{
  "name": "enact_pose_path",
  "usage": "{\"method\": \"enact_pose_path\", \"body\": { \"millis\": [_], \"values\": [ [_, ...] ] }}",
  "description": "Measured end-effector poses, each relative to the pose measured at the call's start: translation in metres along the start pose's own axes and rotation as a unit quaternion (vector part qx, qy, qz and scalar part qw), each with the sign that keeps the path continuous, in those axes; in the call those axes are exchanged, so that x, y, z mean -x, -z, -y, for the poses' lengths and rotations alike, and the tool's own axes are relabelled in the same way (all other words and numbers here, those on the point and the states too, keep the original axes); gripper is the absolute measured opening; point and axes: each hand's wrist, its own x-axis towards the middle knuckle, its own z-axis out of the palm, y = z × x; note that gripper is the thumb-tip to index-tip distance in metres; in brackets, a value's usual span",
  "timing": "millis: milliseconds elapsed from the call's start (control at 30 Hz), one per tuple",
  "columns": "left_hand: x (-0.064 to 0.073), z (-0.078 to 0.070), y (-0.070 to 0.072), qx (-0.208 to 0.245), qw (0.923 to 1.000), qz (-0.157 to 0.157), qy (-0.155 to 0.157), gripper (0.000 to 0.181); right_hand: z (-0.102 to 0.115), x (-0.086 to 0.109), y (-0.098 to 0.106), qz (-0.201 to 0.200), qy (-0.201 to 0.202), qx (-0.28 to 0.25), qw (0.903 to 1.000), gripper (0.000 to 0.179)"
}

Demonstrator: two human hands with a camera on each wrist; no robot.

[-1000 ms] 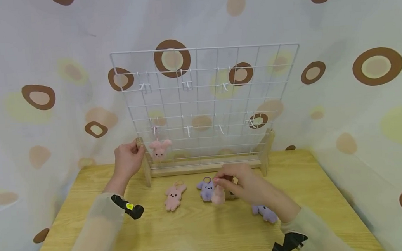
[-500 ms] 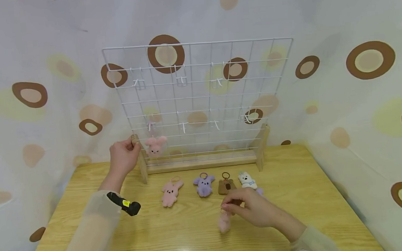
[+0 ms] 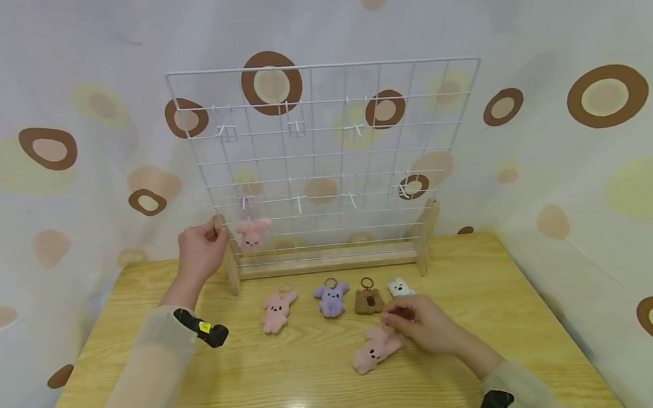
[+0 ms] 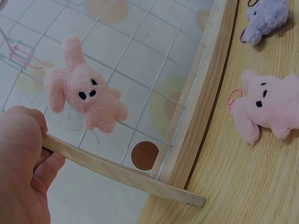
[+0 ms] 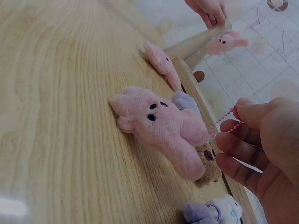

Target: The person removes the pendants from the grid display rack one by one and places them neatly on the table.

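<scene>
My left hand (image 3: 201,250) grips the top of the left wooden upright (image 4: 117,170) of a white wire grid rack (image 3: 327,128). A pink plush bunny keychain (image 4: 88,88) hangs from a low hook at the grid's left side. In front of the rack, my right hand (image 3: 428,324) pinches the pink bead chain (image 5: 223,120) of another pink plush bunny keychain (image 5: 161,123). That bunny lies tilted, face up, and seems to rest on the table. Near it are a brown bear keychain (image 3: 369,301) and a white plush keychain (image 3: 399,287), the latter partly behind my right hand.
A third pink bunny keychain (image 3: 277,312) and a purple plush keychain (image 3: 332,299) lie along the rack's foot. Another purple plush (image 5: 198,213) shows beside the white one. White hooks (image 3: 299,203) stick out from the grid in two rows above the wooden table (image 3: 248,386).
My right hand has drawn the pink bunny keychain back from the purple plush, toward the table's front and slightly right. The bunny, dangling before, now lies face up. My left hand stays on the upright.
</scene>
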Motion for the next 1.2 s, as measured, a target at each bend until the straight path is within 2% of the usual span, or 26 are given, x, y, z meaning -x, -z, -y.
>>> {"method": "enact_pose_path", "body": {
  "millis": [167,300,600,733,867,1200],
  "values": [
    [0.0,0.0,-0.002,-0.005,1.0,-0.003,-0.004,0.035,-0.008,-0.011,-0.002,-0.007,-0.044,0.004,0.999,0.016],
    [0.0,0.0,-0.002,-0.004,1.0,-0.004,-0.006,0.035,-0.013,-0.021,-0.007,-0.005,-0.059,0.015,0.9982,0.019],
    [0.0,0.0,-0.001,0.003,1.0,-0.006,-0.001,0.035,-0.018,-0.044,-0.024,-0.002,-0.024,0.023,0.9994,0.015],
    [0.0,0.0,-0.001,0.0,1.0,-0.006,-0.001,0.035,-0.018,-0.05,-0.029,0.009,-0.033,0.015,0.9993,0.014],
    [-0.001,0.0,0.0,0.0,1.0,-0.004,0.0,0.035,-0.017,-0.054,-0.031,0.02,-0.037,0.036,0.9984,0.013],
    [0.0,0.001,0.0,0.015,0.9998,0.002,0.01,0.036,-0.011,-0.063,-0.027,0.046,-0.06,0.054,0.9957,0.013]
  ]
}}
